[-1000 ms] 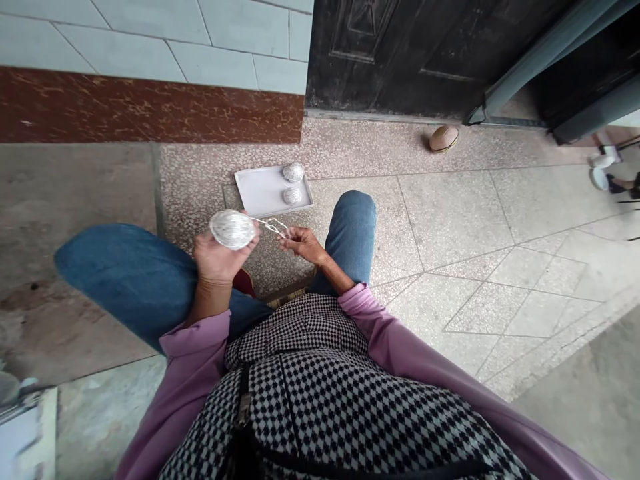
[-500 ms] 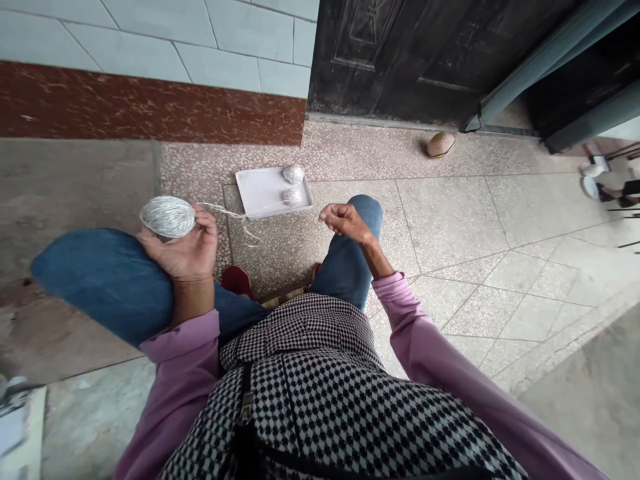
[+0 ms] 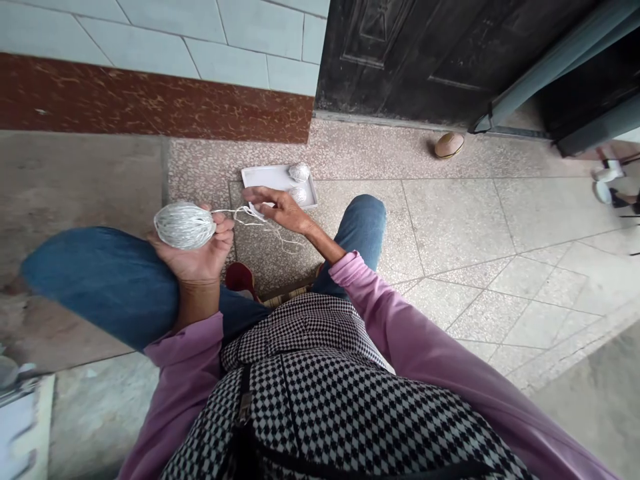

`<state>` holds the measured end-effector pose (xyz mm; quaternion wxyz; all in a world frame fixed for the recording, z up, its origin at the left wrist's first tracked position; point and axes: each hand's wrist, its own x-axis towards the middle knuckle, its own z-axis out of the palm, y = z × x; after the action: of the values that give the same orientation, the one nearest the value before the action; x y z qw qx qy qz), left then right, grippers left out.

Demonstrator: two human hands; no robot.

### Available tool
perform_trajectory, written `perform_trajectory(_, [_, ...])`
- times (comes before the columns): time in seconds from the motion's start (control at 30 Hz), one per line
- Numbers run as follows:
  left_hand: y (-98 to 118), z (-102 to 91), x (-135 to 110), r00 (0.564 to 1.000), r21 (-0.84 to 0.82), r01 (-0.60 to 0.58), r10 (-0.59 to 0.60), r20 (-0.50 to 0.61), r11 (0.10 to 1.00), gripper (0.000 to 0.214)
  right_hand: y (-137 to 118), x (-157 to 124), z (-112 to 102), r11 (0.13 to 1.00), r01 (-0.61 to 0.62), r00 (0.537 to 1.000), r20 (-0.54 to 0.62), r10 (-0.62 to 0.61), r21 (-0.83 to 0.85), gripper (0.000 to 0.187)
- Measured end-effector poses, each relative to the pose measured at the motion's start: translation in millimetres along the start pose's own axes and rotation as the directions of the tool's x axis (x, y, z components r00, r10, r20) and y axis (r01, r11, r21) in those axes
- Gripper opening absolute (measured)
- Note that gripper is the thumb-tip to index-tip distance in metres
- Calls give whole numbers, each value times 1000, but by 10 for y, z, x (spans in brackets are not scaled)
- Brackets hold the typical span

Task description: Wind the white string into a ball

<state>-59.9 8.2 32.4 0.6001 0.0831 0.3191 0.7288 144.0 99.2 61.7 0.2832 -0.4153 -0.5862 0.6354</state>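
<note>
White yarn is forming the large ball that the left hand is cradling, left of the frame's centre. Its fingers are curling up around the right end of the ball, with the palm supporting it from below. The ball is lying on its side, an egg shape; its long axis is running nearly level across the frame, one blunt end facing the left edge and the other facing the right hand. Most of its visible windings are following that same direction.

From the right end, a loose strand is leading toward the right hand and trailing in loops below it. The right fingers are stretching leftward, with the thumb sitting slightly apart; whether they are pinching the strand, I cannot tell.

Just beyond, a white tray is resting on the speckled floor, holding two smaller balls at its right side, the lower one partly hidden by the right hand. Jeans are covering both bent knees, and a red shoe is showing between them. Farther out, a roundish brown object is sitting near the dark door, upper right.
</note>
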Motion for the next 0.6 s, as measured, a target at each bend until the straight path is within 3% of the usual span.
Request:
perform_trajectory(0.17, [21, -6, 6, 997, -111, 0, -9, -80, 994, 90, 78, -17, 266, 992, -114, 958, 270, 95, 55, 18])
perform_trajectory(0.3, [31, 9, 56, 994, -181, 4, -24, -108, 983, 100, 187, -203, 187, 963, -232, 899, 409, 159, 137, 8])
perform_trajectory(0.4, [33, 8, 80, 994, -218, -10, -13, -107, 976, 102, 279, -340, 39, 961, -243, 873, 462, 159, 128, 8])
perform_trajectory(0.5, [34, -16, 88, 996, -235, -9, -12, -85, 972, 104, 382, -401, -131, 979, -193, 910, 385, 152, 68, 26])
perform_trajectory(0.6, [32, -58, 109, 996, -233, -13, -8, -86, 972, 103, 439, -396, -378, 990, -122, 979, 170, 109, 72, 50])
